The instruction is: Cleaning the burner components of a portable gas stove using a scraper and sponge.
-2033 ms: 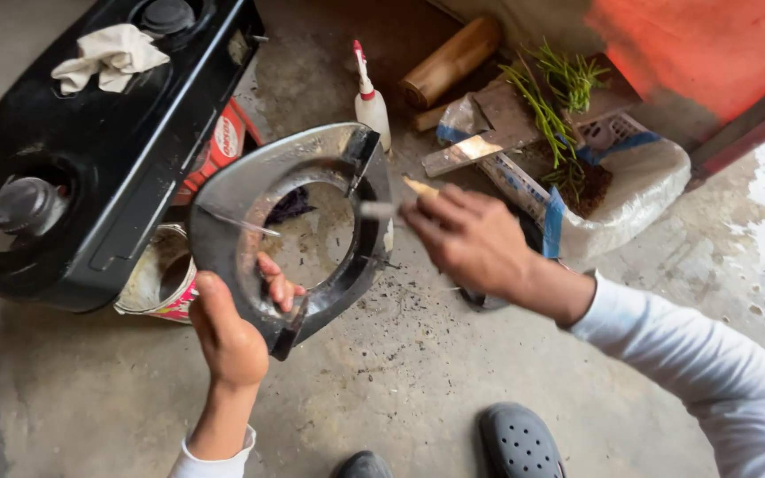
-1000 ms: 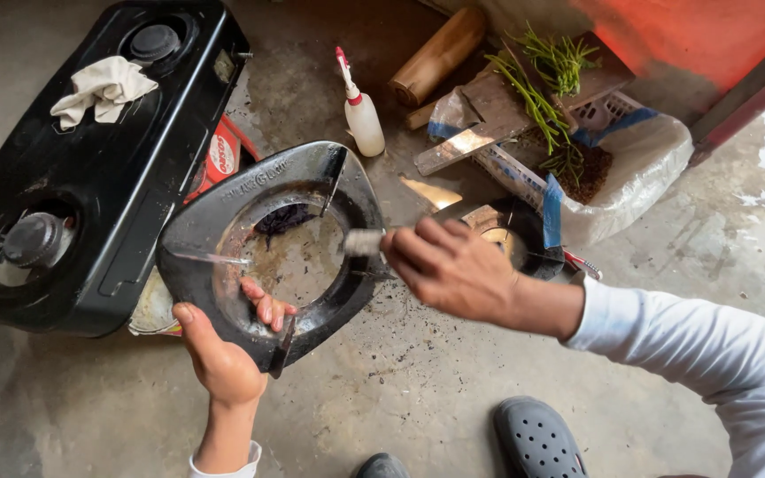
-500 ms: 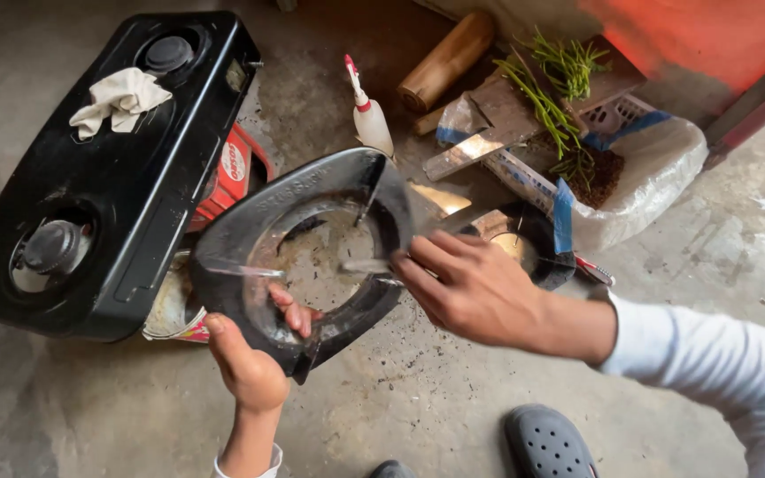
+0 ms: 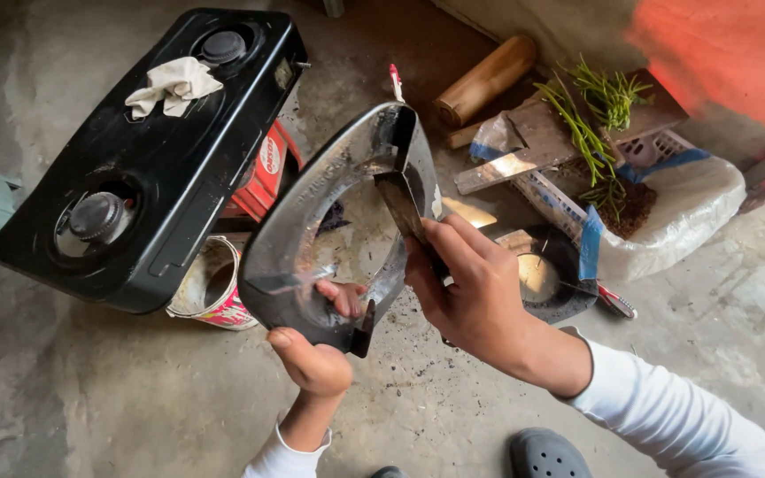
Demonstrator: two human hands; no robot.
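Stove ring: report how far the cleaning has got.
Done: the stove ring is off the black stove and its upper face shines. In hand: left hand grips its lower edge; right hand works inside the opening. Left: a second ring lies on the floor, burners bare.

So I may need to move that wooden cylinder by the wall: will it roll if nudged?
Probably: the wooden cylinder is round, smooth and lying on its side. It looks solid, so likely stiff and fairly heavy. A board beside it may block rolling that way.

Probably a home yard — bare concrete floor; black gas stove set down on it.
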